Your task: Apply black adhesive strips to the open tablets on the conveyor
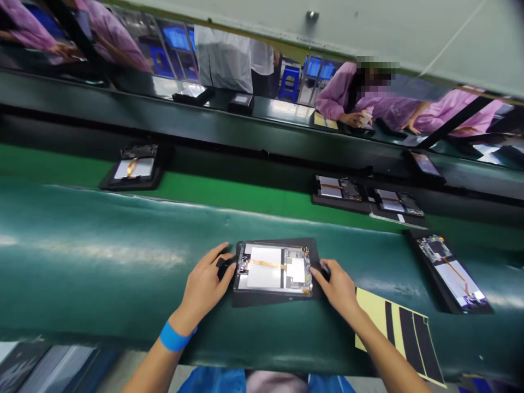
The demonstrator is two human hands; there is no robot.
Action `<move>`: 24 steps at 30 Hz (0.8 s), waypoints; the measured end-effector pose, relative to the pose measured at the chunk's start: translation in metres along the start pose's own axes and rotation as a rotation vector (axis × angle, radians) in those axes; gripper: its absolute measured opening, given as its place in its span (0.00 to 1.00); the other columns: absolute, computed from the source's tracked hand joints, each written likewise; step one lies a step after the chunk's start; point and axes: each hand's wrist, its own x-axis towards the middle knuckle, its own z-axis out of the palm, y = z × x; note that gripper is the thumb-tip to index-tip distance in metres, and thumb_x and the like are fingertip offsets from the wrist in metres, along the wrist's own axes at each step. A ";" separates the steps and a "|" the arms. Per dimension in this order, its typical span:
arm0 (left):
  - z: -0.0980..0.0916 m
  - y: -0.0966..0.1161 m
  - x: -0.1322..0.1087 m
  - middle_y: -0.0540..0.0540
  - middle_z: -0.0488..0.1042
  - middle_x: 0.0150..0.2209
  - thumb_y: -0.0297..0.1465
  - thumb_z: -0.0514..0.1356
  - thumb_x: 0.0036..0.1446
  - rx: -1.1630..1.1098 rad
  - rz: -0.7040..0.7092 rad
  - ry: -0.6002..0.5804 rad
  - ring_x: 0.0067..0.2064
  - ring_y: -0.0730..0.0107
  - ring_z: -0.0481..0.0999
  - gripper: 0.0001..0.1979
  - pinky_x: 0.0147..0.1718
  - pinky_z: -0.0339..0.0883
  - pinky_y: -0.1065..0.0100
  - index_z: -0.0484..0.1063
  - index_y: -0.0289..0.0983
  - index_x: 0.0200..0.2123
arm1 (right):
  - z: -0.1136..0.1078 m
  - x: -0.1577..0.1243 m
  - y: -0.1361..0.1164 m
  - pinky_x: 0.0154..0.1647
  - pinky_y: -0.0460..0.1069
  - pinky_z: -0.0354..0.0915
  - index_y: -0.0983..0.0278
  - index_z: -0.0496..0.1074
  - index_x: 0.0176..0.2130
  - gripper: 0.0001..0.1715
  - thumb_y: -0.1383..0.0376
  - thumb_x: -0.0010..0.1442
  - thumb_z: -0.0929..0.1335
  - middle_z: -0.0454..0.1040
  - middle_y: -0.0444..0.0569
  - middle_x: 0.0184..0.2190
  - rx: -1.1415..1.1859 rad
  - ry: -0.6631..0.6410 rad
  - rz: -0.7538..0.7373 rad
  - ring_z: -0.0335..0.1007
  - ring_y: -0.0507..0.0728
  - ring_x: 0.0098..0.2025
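Observation:
An opened tablet (pixel 264 267), its battery, orange ribbon cable and circuit parts exposed, lies slightly askew on a black pad (pixel 309 245) right before me. At its left edge is my left hand (pixel 204 284), thumb and curved fingers closed against the side; a black band shows at one finger and a blue band circles the wrist. My right hand (pixel 338 284) grips the tablet's right edge, thumb on the rim, other fingers partly hidden. Below the right forearm lies a yellow sheet (pixel 370 316) with black strips.
Another opened tablet (pixel 450 267) rests on a black pad to the right. Across the green belt (pixel 229 199) stand more opened tablets, one on the left (pixel 135 166) and a pair on the right (pixel 339 188). Beyond a dark ledge, people in pink sleeves (pixel 335 98) work. A pale panel (pixel 368 33) overhangs.

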 end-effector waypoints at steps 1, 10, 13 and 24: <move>0.003 0.002 0.000 0.39 0.75 0.59 0.40 0.53 0.68 0.012 -0.005 0.003 0.54 0.54 0.80 0.15 0.53 0.76 0.56 0.77 0.39 0.45 | -0.001 -0.010 0.001 0.39 0.52 0.71 0.60 0.76 0.47 0.23 0.47 0.66 0.65 0.81 0.52 0.43 -0.012 -0.021 -0.015 0.80 0.63 0.42; 0.013 0.013 0.000 0.36 0.73 0.60 0.32 0.55 0.64 0.083 0.005 0.002 0.58 0.52 0.77 0.11 0.60 0.71 0.52 0.76 0.37 0.43 | -0.012 -0.006 -0.046 0.37 0.45 0.69 0.61 0.78 0.47 0.17 0.56 0.72 0.64 0.82 0.49 0.41 0.004 0.169 -0.506 0.80 0.54 0.38; 0.013 0.014 -0.002 0.35 0.72 0.61 0.30 0.56 0.62 0.086 0.005 -0.005 0.58 0.50 0.76 0.10 0.60 0.71 0.50 0.75 0.37 0.44 | 0.005 0.004 -0.090 0.37 0.46 0.68 0.60 0.78 0.48 0.13 0.63 0.71 0.64 0.81 0.49 0.42 -0.016 0.073 -0.734 0.78 0.53 0.35; 0.014 0.030 0.005 0.33 0.72 0.59 0.29 0.58 0.61 0.139 0.044 0.001 0.56 0.48 0.77 0.04 0.60 0.70 0.46 0.73 0.37 0.35 | 0.051 0.026 -0.140 0.32 0.49 0.60 0.59 0.77 0.44 0.07 0.67 0.67 0.69 0.80 0.46 0.40 -0.140 0.096 -0.870 0.73 0.52 0.29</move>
